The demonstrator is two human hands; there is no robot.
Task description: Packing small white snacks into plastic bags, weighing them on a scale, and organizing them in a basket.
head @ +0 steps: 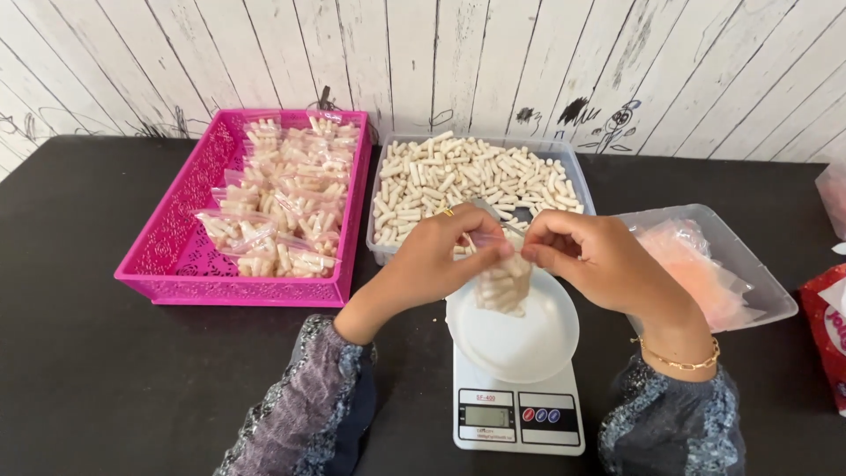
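Both hands [520, 251] pinch a small clear bag [503, 284] of pale sticks.

You've got a pink basket [159, 242] of filled packets [291, 189] at left, a clear tub [381, 211] of loose pale sticks [467, 181] just beside it. A clear bin [767, 291] holds pinkish empty bags [696, 264] at right. A red package [830, 330] sits at the far right edge, all on your black table [88, 353].

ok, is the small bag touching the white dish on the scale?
Apart. The head view shows the bag hanging from both hands, left hand and right hand, its bottom edge clear above the dish, with dish surface visible below it.
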